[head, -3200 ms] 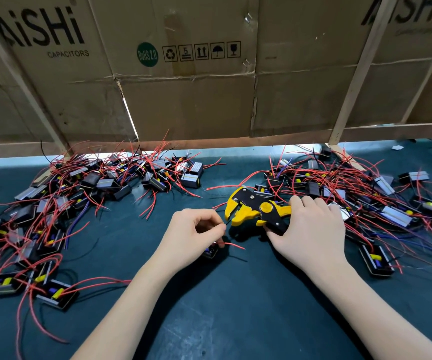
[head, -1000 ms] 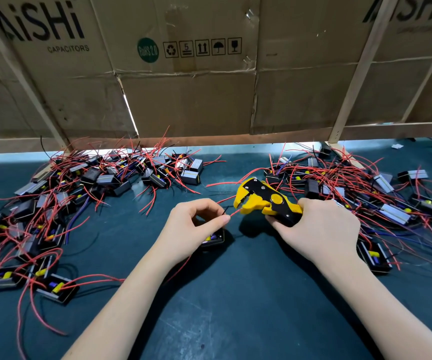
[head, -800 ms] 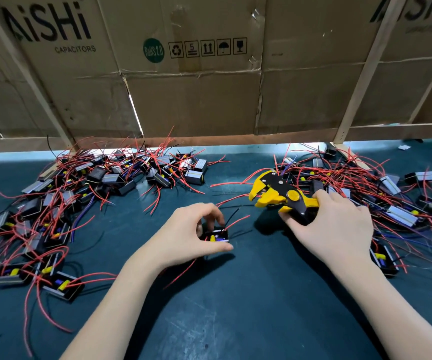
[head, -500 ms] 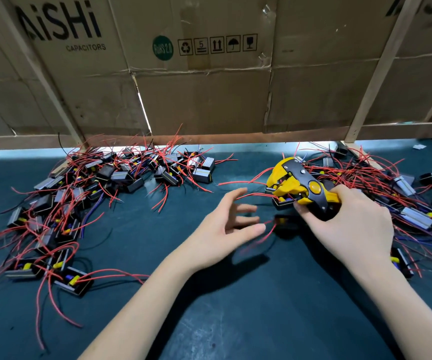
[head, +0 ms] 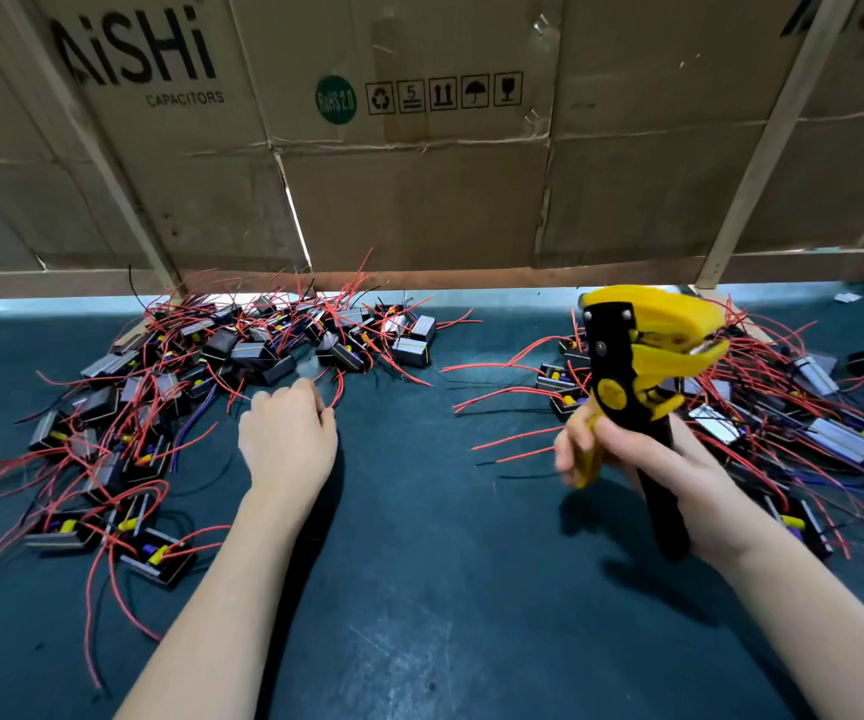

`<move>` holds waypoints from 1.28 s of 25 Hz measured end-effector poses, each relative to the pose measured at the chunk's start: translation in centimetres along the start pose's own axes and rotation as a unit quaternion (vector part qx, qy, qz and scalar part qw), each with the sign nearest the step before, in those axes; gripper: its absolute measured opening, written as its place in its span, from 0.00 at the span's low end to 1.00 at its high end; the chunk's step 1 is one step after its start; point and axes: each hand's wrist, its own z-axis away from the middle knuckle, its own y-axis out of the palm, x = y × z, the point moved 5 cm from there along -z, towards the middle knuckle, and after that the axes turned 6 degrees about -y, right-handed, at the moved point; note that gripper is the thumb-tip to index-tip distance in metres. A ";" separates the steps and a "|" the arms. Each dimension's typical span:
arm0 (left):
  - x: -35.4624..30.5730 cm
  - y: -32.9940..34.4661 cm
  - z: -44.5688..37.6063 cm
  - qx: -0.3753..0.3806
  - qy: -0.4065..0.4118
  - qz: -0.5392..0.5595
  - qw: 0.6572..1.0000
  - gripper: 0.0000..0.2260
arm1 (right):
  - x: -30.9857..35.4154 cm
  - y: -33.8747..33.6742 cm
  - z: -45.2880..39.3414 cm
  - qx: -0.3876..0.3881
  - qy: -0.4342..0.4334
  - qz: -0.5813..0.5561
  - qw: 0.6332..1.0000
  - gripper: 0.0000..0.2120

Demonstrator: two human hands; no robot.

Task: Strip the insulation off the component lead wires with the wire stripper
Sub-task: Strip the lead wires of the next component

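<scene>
head | right hand (head: pixel 643 459) grip: fingers curled round the handles of the yellow-and-black wire stripper (head: pixel 632 366), head raised above the bench (head: pixel 445 589) | left hand (head: pixel 286 433) grip: fingers curled at the left pile of components (head: pixel 170 397), hold unclear | right pile of components (head: pixel 783 407) near the bench's far-right edge
</scene>
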 end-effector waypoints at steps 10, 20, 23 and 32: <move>-4.7 -1.7 3.8 0.289 0.248 0.250 0.890 0.05 | -2.8 -2.1 -0.6 -0.164 0.107 -0.061 0.979 0.24; -4.7 -1.2 3.5 0.134 0.249 0.157 0.946 0.12 | -2.0 -2.1 0.0 -0.173 0.134 -0.059 0.974 0.22; -2.7 -1.2 2.0 0.087 0.180 0.153 0.968 0.10 | -1.9 -1.9 0.0 -0.157 0.120 -0.043 0.979 0.21; 3.4 -2.4 -1.3 -0.022 -0.036 -0.013 0.999 0.14 | -2.0 -1.7 0.1 -0.140 0.116 -0.033 0.983 0.21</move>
